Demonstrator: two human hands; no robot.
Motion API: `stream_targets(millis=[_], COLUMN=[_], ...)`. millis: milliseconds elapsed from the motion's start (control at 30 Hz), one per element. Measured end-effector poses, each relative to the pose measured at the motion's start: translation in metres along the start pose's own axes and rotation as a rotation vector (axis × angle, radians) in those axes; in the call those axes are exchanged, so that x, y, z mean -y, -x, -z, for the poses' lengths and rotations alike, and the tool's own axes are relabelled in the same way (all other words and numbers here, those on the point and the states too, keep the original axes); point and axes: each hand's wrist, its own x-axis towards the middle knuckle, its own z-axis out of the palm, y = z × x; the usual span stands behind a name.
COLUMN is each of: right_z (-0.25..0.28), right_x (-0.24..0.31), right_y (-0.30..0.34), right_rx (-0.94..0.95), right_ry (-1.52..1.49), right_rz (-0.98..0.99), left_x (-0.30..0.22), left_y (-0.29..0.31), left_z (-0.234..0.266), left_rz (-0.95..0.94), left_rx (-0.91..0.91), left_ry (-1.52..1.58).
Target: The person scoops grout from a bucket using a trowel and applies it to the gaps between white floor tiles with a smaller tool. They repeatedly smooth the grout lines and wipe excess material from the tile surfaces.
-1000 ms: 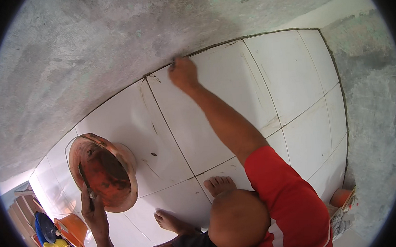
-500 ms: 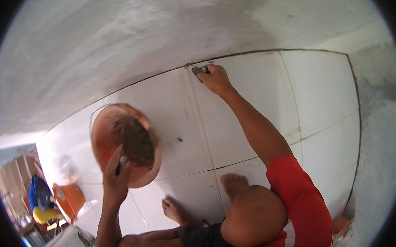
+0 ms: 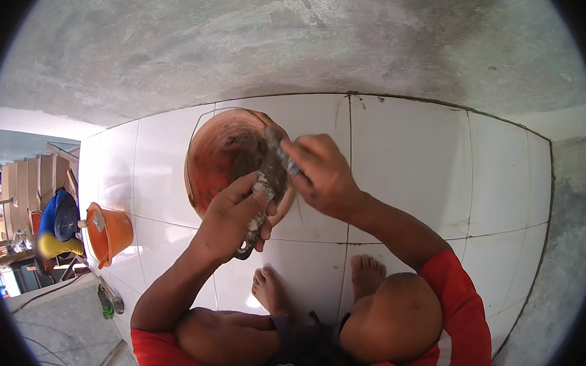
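Observation:
My left hand (image 3: 232, 216) is wrapped around the handle of a mortar-caked trowel (image 3: 273, 165), its blade pointing up and away over the orange bucket (image 3: 203, 168). Dark wet mortar smears the blade and lies inside the bucket. Right beside the blade, my right hand (image 3: 322, 175) is closed on a small grey flat tool (image 3: 292, 163), blurred by motion. That tool appears to meet the trowel's edge, though the blur hides the exact contact.
White floor tiles (image 3: 412, 177) with dark joints run up to a bare cement wall (image 3: 298, 37). A second orange bucket (image 3: 118, 233) stands at the left. Beyond it, a person in blue and yellow (image 3: 60, 225) is bent over. Green-and-grey footwear (image 3: 107, 302) lies nearby.
My right hand has come back from the joint at the wall to the trowel. My left hand has shifted right with the trowel, and the view has turned left.

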Motion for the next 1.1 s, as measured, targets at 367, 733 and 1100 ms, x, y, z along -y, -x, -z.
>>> stream_targets(millis=[367, 733, 1100], right_z=[-0.011, 0.042, 0.040], right_x=[0.005, 0.006, -0.007], right_y=[0.046, 0.006, 0.033], right_rx=[0.178, 0.357, 0.510], right_ry=[0.145, -0.433, -0.880], right_rz=[0.151, -0.331, -0.664], left_x=[0.001, 0.004, 0.013], left_y=[0.013, 0.020, 0.011], left_z=[0.025, 0.017, 0.029], left_rz=[-0.029, 0.013, 0.030], left_rx=[0.024, 0.109, 0.009], left_ry=[0.372, -0.087, -0.021])
